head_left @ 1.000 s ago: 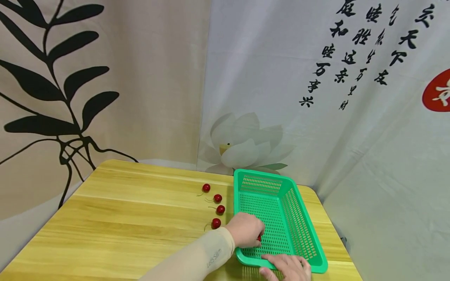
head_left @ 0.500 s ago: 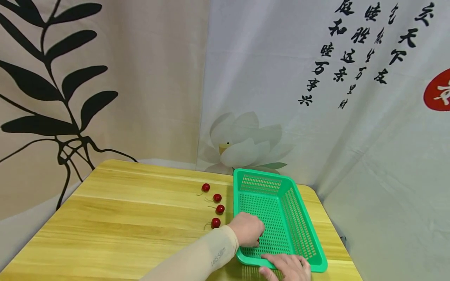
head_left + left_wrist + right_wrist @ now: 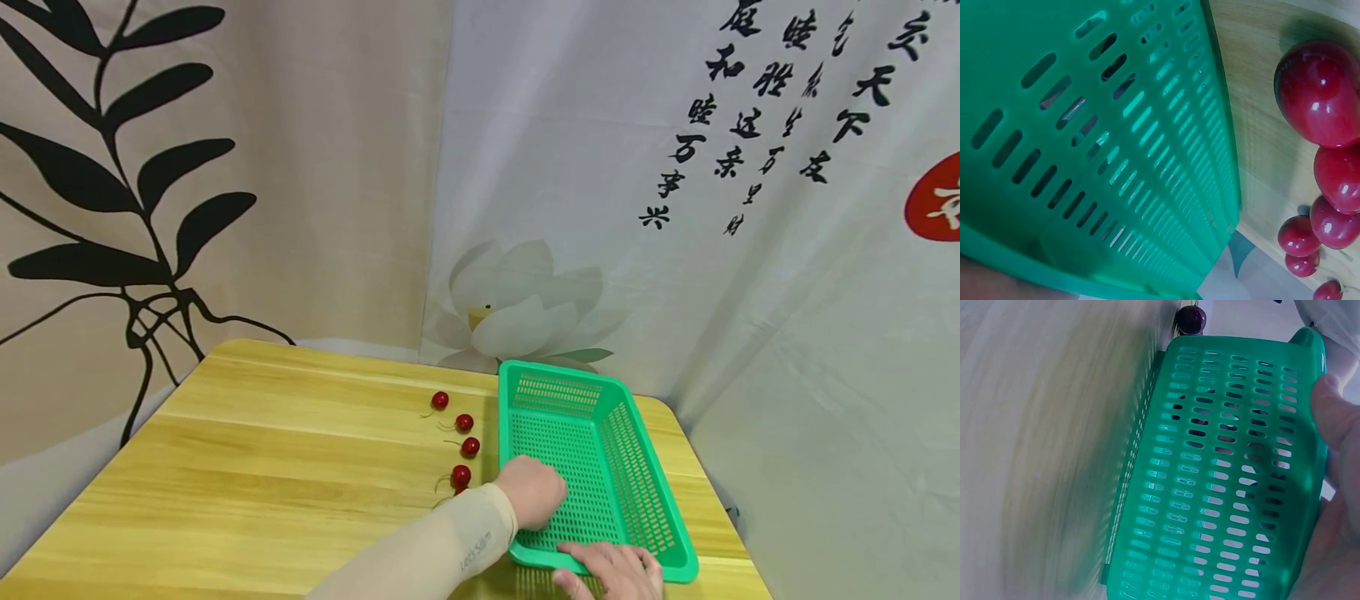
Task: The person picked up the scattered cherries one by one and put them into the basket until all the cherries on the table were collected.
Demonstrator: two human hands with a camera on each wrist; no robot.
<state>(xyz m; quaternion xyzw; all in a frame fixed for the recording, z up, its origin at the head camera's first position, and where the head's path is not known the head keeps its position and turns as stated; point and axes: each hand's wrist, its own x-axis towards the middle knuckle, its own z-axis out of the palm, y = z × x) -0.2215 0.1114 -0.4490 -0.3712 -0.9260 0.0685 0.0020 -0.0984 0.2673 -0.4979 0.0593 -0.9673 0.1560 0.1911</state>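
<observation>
Where red cherries (image 3: pixel 470 447) gleam beside the green basket (image 3: pixel 637 467), the right grip (image 3: pixel 617 572) clasps it — the left grip (image 3: pixel 532 493) I can't judge.

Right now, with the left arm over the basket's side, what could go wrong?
The left sleeve partly hides one cherry in the head view; pulling back might roll it.
The wrist crosses the left rim, so a snag could shift the green basket, though the right hand holds its near rim.
The left hand's fingertips are hidden there; a slip might go unseen.
</observation>
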